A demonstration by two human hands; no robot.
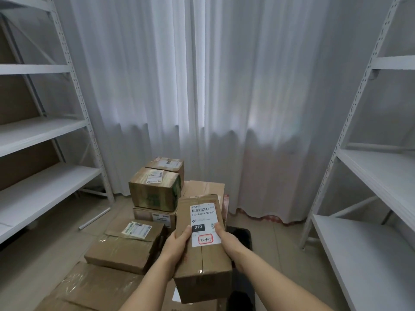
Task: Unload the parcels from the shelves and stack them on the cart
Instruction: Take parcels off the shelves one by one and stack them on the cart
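White pleated curtains (202,86) hang across the back of the room, down to a tiled floor. On the far left stands a white metal shelf unit (40,131) with bare white boards. Next to it, low on the floor, lies a short pale tube (95,218). Further in, the stack of cardboard parcels rises from the cart, whose dark deck (241,237) shows only at the right of the pile: a large flat box wrapped in clear tape (94,288) lies nearest, a flat box with a green-and-white label (128,245) sits on it, and behind that a cube-like box with green printing (155,189) rests on a lower carton, with another small box (167,164) just behind it. At centre the left hand (177,242) grips the left edge of a long narrow parcel (202,250), thumb on top beside its white shipping label (204,224), which reads "010" and carries a handwritten "3-4-1" in a red ring. The right hand (226,240) grips the parcel's right edge, thumb touching the label. The parcel is held above the stack, its far end over the boxes. On the far right stands a second white shelf unit (370,176), its boards likewise bare.
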